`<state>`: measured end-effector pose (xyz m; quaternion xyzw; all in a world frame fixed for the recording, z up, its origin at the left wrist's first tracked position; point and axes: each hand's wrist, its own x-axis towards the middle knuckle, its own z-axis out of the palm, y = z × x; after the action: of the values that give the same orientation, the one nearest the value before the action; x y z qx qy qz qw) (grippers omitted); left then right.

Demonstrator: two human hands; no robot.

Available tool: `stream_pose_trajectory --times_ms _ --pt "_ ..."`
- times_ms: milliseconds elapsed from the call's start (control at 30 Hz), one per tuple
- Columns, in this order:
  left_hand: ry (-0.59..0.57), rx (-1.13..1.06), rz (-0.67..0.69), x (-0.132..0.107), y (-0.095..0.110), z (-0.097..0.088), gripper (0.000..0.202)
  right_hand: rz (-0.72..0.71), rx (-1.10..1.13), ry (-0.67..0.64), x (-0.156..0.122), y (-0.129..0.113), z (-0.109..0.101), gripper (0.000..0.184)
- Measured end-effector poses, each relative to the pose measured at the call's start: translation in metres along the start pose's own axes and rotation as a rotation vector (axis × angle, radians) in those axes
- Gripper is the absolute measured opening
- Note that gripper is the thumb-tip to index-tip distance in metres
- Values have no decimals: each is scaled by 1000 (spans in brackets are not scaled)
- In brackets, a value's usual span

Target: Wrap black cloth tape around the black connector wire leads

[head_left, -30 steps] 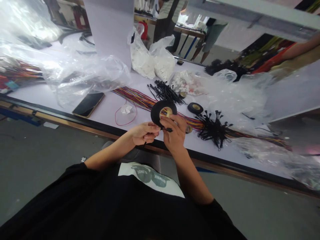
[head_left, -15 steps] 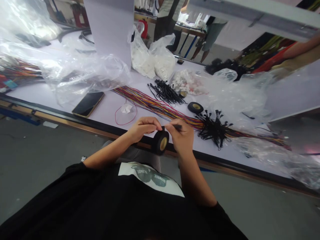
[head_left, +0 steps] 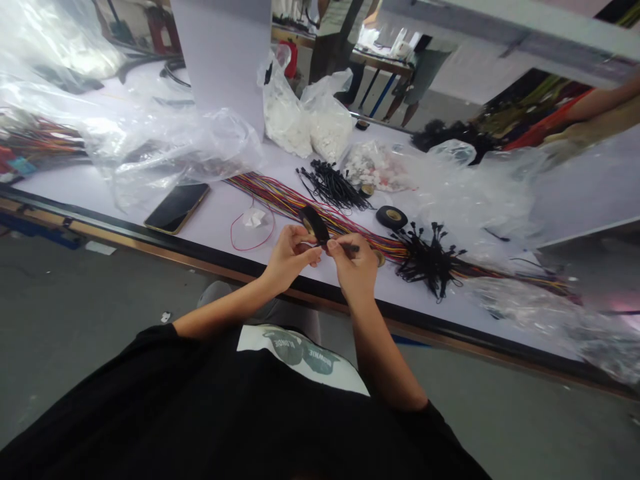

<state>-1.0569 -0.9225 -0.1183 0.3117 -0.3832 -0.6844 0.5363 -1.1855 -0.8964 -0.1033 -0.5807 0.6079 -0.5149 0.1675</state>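
My left hand (head_left: 295, 252) is closed, its fingers on a roll of black tape (head_left: 316, 225) that stands tilted just above them, over the wire bundle. My right hand (head_left: 356, 263) is pinched beside it, thumb and fingertips meeting the tape's lower end. A short black piece (head_left: 353, 248) shows between its fingers; I cannot make out its kind. Behind both hands lies a long bundle of coloured wires (head_left: 280, 198). A heap of black cables with connectors (head_left: 431, 259) rests on the bundle to the right. Close to my right hand, a small tan round thing (head_left: 380, 258) is partly hidden.
On the table are a phone (head_left: 177, 208), a loop of red wire (head_left: 231, 235), another tape roll (head_left: 391, 217) and a second pile of black cables (head_left: 333, 185). Clear plastic bags (head_left: 175, 150) and bags of white parts (head_left: 330, 130) stand behind. A co-worker's arm (head_left: 595, 117) reaches in at right.
The tape roll has swung up from below my fingers, at the table's edge, to above them over the wires. My left hand has shifted slightly right, and my right hand slightly left.
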Motion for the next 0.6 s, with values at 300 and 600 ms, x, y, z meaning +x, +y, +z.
stream_pose_trajectory --times_ms 300,600 --pt "-339 -105 -326 7 13 -17 61 107 337 -73 -2 -9 6 24" --pt "-463 444 216 -2 30 -24 40 -64 85 -50 -1 -19 -6 21"
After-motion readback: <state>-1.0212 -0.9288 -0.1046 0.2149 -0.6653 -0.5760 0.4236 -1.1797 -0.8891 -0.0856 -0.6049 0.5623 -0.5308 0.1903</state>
